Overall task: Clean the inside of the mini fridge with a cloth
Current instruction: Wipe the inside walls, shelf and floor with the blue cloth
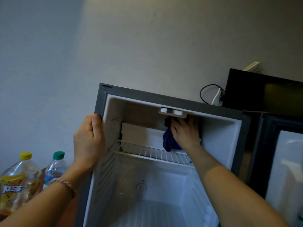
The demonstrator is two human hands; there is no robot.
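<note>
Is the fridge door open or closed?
Open. The mini fridge shows its white inside and wire shelf, and the right hand reaches in with the blue cloth.

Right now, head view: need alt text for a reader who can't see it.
A person's right hand presses a dark blue cloth against the upper back wall of an open mini fridge, above its white wire shelf. The left hand grips the fridge's left front edge. Two capped drink bottles stand at lower left.

Blue cloth (168, 141) inside open mini fridge (180, 99)
</note>
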